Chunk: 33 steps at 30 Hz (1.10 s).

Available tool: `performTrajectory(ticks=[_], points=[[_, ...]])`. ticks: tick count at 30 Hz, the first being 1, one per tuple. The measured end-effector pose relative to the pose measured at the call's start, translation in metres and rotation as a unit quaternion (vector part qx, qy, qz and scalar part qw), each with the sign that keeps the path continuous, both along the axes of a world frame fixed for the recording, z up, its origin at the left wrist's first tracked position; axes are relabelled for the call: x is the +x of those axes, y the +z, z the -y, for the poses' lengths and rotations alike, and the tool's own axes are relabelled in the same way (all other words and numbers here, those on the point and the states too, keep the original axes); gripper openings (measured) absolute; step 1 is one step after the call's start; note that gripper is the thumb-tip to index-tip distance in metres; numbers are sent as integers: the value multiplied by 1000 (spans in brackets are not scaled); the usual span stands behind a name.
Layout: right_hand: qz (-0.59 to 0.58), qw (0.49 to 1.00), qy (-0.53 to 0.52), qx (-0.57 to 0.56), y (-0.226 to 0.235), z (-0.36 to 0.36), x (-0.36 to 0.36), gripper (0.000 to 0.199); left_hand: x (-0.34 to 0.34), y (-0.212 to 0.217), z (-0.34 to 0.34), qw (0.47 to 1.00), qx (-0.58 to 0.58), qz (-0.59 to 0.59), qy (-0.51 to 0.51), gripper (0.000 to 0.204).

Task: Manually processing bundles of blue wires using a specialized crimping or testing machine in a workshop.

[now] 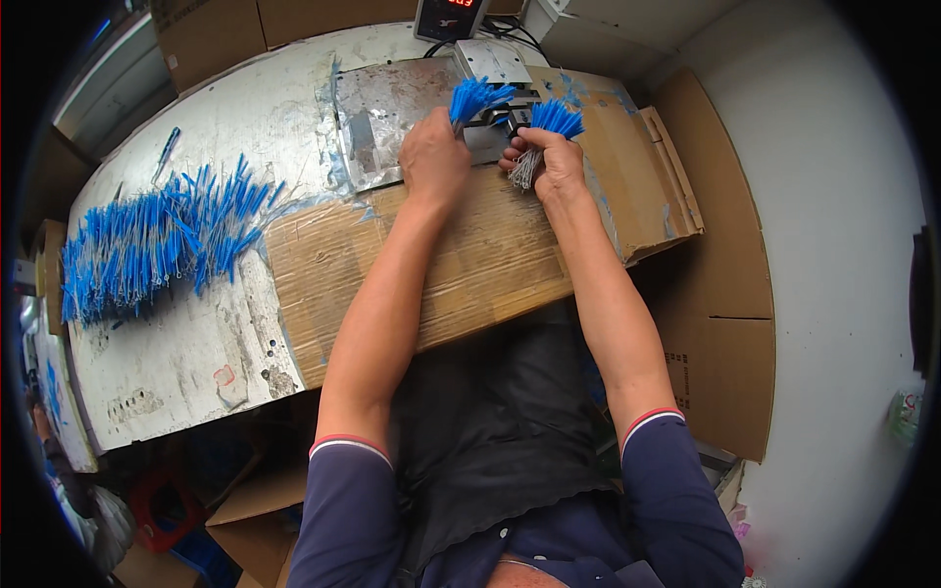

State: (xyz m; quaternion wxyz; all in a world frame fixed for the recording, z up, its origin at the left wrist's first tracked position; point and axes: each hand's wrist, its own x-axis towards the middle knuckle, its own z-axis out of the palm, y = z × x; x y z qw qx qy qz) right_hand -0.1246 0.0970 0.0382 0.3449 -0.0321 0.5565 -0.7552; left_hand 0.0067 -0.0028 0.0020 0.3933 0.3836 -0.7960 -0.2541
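Note:
My left hand (433, 157) grips a small bundle of blue-tipped thin wires (477, 97), its blue ends fanned upward toward a small metal machine (490, 64). My right hand (551, 162) holds a second bundle of blue-tipped wires (551, 120), blue ends up and grey tails hanging below the fist. Both hands rest at the far edge of a flattened cardboard sheet (470, 265) lying on the worn metal table (196, 353). A metal plate (377, 122) lies just left of my left hand.
A large heap of blue-tipped wires (147, 245) lies on the table's left side. A digital display box (449, 15) stands behind the machine. Cardboard panels (716, 294) lean at the right, cardboard boxes (255, 514) sit on the floor below.

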Motion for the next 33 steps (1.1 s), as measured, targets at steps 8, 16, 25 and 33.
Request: performTrajectory(ticks=[8, 16, 25, 33], points=[[-65, 998, -4, 6, -4, -7, 2, 11, -2, 0, 0, 1000, -7, 2, -17, 16], [-53, 996, 64, -34, -1, -20, 4, 11, -2, -2, -1, 1000, -25, 4, -16, 17], [-108, 992, 40, 48, -4, -16, 6, 9, -6, -7, 0, 997, -81, -14, 3, 10], [-63, 990, -56, 116, 3, 10, 12, 6, -3, -3, 0, 999, 3, -27, 40, 13]])
